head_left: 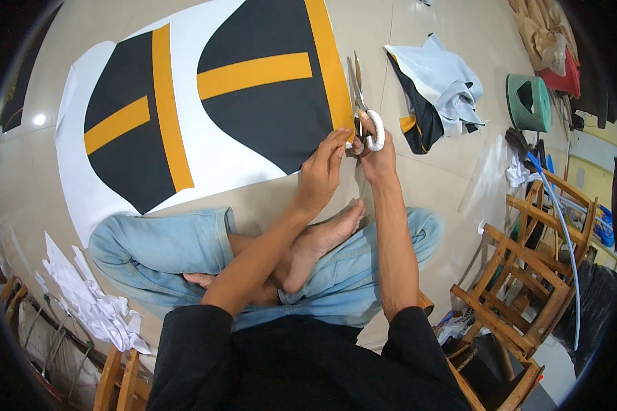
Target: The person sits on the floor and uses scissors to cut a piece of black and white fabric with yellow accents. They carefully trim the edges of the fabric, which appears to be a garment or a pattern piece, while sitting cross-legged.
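Observation:
A large white fabric sheet (194, 75) lies on the floor in front of me, printed with black curved panels and yellow-orange bands. My left hand (321, 170) pinches the sheet's near right corner, at the bottom of the outer yellow band. Close beside it, my right hand (379, 156) grips a pair of scissors (376, 131) with white-wrapped handles. The metal blades point away from me, slightly parted, along the sheet's right edge. Whether any cloth lies between the blades, I cannot tell.
A crumpled grey, black and yellow cloth pile (445, 89) lies to the right, with a green plastic stool (528, 103) beyond it. Wooden frames (521, 274) stand at right. White scraps (96, 301) lie at left. My crossed legs (164, 250) border the sheet.

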Motion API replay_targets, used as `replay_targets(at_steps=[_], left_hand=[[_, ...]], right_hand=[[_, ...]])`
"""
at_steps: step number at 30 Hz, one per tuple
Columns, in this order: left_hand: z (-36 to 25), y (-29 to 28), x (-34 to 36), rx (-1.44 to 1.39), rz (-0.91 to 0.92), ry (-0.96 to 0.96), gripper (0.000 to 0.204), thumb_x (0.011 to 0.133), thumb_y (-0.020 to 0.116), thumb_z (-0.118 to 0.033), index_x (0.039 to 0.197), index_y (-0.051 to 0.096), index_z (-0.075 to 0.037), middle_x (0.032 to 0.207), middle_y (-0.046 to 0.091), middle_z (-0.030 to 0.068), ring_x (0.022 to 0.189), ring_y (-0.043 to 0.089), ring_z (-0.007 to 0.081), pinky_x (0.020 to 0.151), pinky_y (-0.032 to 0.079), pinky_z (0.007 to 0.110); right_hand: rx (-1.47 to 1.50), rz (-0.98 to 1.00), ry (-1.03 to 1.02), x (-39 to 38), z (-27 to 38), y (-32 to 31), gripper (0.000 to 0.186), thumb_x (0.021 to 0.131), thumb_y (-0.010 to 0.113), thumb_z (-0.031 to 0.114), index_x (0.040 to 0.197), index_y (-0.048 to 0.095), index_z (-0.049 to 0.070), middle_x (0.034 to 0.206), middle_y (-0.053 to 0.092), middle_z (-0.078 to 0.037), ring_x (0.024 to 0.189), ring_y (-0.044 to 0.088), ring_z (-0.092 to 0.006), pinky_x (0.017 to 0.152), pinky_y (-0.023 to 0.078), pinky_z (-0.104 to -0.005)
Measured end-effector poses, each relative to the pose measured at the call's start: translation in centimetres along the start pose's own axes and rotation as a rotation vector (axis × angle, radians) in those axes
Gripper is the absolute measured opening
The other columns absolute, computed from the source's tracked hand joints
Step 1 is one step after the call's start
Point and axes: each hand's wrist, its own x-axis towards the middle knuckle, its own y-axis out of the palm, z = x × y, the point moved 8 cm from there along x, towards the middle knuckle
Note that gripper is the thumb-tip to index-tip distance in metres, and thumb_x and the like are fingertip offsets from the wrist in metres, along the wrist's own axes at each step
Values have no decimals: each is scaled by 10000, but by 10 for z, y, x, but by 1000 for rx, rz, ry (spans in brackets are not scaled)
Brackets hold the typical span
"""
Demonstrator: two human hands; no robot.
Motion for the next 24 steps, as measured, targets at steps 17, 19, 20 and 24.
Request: replay_targets(at_steps=[17, 19, 20, 24], left_hand=[[14, -8, -10, -203, 52, -184, 88, 1036, 449, -13, 1101, 499, 18, 1284, 638, 218, 1293, 560, 302, 1077, 447, 383], [10, -7, -11, -242, 57, -162, 90, 1037, 445, -13, 1108, 490, 20, 1288, 634, 223, 1300, 553, 304, 1092, 434, 393], [8, -7, -11, -261, 60, -155, 91, 1037, 443, -13, 1111, 485, 20, 1290, 632, 225, 1303, 549, 304, 1099, 427, 399], [-8, -12, -12, -260, 89, -57, 93, 1035, 440, -12, 1112, 476, 25, 1287, 628, 237, 1302, 547, 324, 1115, 412, 428]], right_hand=[[-122, 6, 66, -29, -4, 12, 559, 916, 716, 195, 1399, 525, -12, 731, 606, -42, 559, 537, -102, 485, 394, -225], [-142, 31, 49, -12, 1, 17, 601, 895, 739, 234, 1393, 530, -30, 892, 660, -54, 661, 587, -101, 537, 441, -218], [-151, 4, 40, -3, 2, 19, 614, 888, 744, 244, 1393, 531, -32, 946, 669, -61, 715, 606, -105, 570, 462, -222], [-150, -20, 61, 24, 14, 28, 630, 866, 759, 278, 1376, 555, -30, 1118, 673, -83, 987, 623, -125, 763, 507, -260]])
